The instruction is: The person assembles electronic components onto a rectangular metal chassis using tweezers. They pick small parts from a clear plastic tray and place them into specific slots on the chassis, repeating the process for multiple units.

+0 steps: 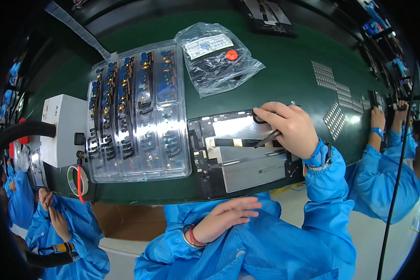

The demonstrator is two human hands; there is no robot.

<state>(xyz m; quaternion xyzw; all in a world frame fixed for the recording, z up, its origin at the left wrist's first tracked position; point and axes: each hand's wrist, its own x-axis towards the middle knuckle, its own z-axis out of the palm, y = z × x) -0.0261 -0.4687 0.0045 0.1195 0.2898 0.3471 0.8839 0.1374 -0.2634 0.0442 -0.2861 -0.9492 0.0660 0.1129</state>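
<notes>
An opened tablet [266,175] with silvery panels and a black frame lies at the front edge of the green table. Over its upper right part is my right hand [291,130], fingers closed around dark tweezers [269,139] whose tip points down-left at the tablet. The index fingertip rests by a small black curved piece [257,117] at the tablet's top edge; whether it is pressed or pinched, I cannot tell. In front of the table my left hand [228,217] hovers before my body, fingers stretched out and holding nothing.
Left of the tablet sits a clear tray [137,170] of flex cables. Behind are a plastic bag [214,74] and another opened device [270,18]. Sheets of small silvery parts [333,120] lie right. A white box [65,130] with black hose and a tape roll [72,179] stand left. Co-workers flank me.
</notes>
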